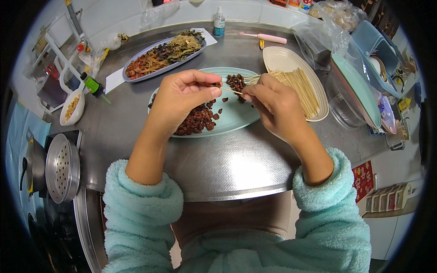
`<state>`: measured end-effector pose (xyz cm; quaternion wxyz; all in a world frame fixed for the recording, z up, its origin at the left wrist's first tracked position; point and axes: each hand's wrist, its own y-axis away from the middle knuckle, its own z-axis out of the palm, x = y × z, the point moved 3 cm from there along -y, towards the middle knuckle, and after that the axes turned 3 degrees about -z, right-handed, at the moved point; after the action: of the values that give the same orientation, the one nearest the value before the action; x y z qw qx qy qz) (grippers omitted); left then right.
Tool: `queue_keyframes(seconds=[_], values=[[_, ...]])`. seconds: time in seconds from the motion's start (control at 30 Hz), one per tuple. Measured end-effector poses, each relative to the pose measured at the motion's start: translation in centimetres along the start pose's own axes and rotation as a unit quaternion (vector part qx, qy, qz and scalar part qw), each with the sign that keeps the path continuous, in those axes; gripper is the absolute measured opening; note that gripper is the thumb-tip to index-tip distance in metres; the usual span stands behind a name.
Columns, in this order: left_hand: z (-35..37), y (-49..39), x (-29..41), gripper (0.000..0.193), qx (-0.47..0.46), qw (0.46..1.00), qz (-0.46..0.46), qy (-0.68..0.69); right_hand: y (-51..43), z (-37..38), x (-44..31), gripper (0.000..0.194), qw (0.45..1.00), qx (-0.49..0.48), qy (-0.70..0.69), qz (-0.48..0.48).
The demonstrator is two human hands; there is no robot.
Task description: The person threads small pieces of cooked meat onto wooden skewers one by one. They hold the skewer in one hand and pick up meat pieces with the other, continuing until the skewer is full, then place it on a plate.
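My left hand (186, 97) pinches a small dark red dried piece (216, 84) between thumb and fingertips. A thin bamboo skewer (232, 90) runs from that piece to my right hand (273, 102), whose fingers close on its other end. Both hands are above a pale green oval plate (235, 117). A pile of dried red-brown pieces (196, 121) lies on the plate's left part, partly behind my left hand. At the plate's right, loaded skewers (236, 83) lie with their bare ends pointing right. Many bare skewers (302, 90) rest on a cream oval plate (322, 112).
A purple-blue oval plate (164, 70) of dried foods stands at the back left, near a small green-labelled bottle (91, 84) and a white bowl (72, 108). Behind are a spray bottle (219, 23) and a pink toothbrush (271, 38). Plates and containers (358, 88) crowd the right.
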<state>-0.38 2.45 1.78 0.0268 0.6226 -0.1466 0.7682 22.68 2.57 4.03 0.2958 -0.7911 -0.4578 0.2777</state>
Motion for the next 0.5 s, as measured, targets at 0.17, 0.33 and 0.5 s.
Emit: queue_keyframes(seconds=[0.17,0.33,0.5], values=[[0.3,0.0,-0.1,0.028,-0.035,0.999,-0.023,0.011,0.2,1.3,0.4,0.006,0.970,-0.039,-0.193,0.145],[1.1,0.1,-0.7,0.028,-0.013,0.992,-0.006,0.124,0.2,1.2,0.2,0.007,0.963,0.049,-0.194,0.182],[1.6,0.1,-1.1,0.030,0.035,0.979,0.020,0.200,-0.1,0.8,-0.3,0.007,0.989,0.087,-0.087,0.076]])
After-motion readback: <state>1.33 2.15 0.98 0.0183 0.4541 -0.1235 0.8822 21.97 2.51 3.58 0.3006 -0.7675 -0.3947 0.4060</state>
